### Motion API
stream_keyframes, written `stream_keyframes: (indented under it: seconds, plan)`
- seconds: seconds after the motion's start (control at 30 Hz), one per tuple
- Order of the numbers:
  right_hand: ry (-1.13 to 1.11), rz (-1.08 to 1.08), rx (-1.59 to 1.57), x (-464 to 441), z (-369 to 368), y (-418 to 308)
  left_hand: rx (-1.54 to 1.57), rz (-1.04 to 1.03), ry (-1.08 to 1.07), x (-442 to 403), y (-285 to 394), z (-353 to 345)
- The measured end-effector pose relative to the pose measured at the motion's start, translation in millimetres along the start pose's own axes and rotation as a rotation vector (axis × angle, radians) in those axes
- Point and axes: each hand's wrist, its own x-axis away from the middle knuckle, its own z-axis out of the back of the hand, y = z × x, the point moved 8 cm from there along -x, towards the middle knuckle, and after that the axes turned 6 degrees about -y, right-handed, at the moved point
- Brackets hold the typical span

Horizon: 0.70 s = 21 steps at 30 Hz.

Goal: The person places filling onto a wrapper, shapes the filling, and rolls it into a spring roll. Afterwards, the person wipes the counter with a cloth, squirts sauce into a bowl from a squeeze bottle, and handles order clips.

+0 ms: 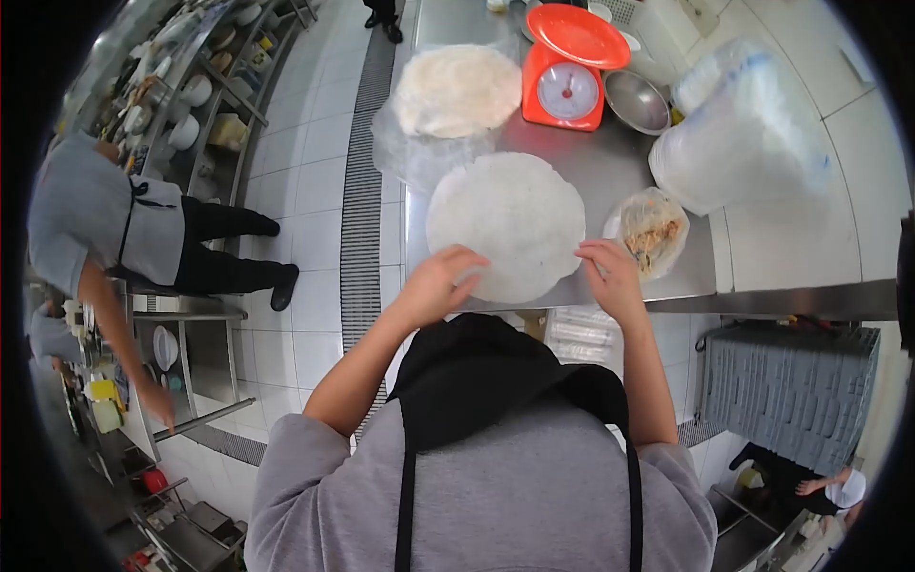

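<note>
A round, thin white sheet (505, 224) lies flat on the steel table (620, 162), reaching its front edge. My left hand (443, 281) is over the sheet's lower left edge, thumb and fingers apart, with nothing seen between them. At the sheet's right edge is my right hand (607, 272), its thumb and fingertips apart and close to the rim; no held object shows. Just beyond my right hand sits a clear plastic bag (654, 234) with orange-brown food in it. A stack of similar pale sheets (457, 91) rests on plastic behind the round one.
An orange dial scale (569, 91), a metal bowl (637, 102) and a large plastic bag (743, 133) stand at the back right. Grey crates (791, 381) are below right. A person (143, 219) stands at the left by shelves; others are farther off.
</note>
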Motion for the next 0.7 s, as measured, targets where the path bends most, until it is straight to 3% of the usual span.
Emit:
stream_keyframes:
  seconds: [0.07, 0.17, 0.3, 0.4, 0.47, 0.5, 0.57, 0.6, 0.67, 0.7]
  plan:
    - [0.002, 0.040, 0.071, -2.7, -19.2, -2.9, -0.068, 0.190, 0.194, 2.0, -19.4, 15.7]
    - [-0.006, 0.151, 0.266, -5.4, -45.3, -10.8, -0.301, 0.147, 0.314, -10.4, -18.9, 16.4]
    - [-0.024, 0.171, 0.444, 8.9, -48.4, -16.3, -0.453, 0.070, 0.227, -30.5, -29.0, -8.2]
    - [0.096, 0.160, 0.360, 24.0, -14.8, 6.6, -0.429, 0.034, 0.198, -41.5, -26.0, -16.3]
    - [0.486, -0.019, 0.380, 35.8, 56.7, 43.2, -0.468, 0.069, 0.179, -44.6, -28.8, -13.9]
    - [0.660, -0.169, 0.225, 45.5, 96.2, 69.9, -0.413, 0.067, 0.153, -48.6, -27.3, -14.2]
    - [0.796, -0.547, -0.003, 62.6, 136.6, 142.2, -0.306, 0.016, 0.129, -70.4, -10.2, -19.9]
    - [0.811, -0.547, 0.005, 59.6, 142.6, 148.4, -0.206, -0.004, 0.111, -81.9, -2.3, -24.8]
    - [0.500, -0.742, -0.396, 42.8, 117.2, 177.3, -0.117, -0.099, 0.087, -118.3, 23.0, -36.1]
    - [0.508, -0.734, -0.391, 41.5, 118.7, 179.9, -0.029, -0.175, 0.062, -137.5, 37.7, -42.2]
